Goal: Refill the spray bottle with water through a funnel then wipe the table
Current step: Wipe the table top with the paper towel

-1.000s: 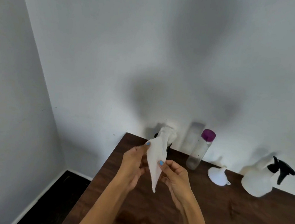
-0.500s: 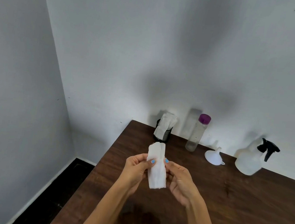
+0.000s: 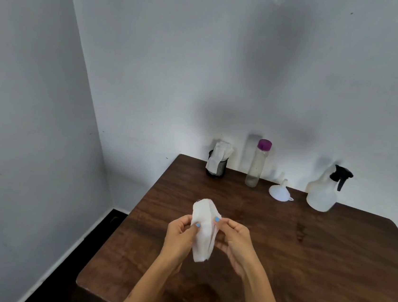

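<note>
hands: left hand (image 3: 181, 235) and right hand (image 3: 235, 239) both pinch wipe (image 3: 203, 233) | wipe axis: vertical, above table (image 3: 305, 250) | reach: equal

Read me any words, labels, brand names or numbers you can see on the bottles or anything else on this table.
None can be read. The spray bottle, the purple-capped bottle, the funnel and the tissue show no print; anything finer is too small to tell.

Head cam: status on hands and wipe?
Left hand and right hand both pinch white wipe above table. Spray bottle capped, at wall. Nothing in the way.
</note>
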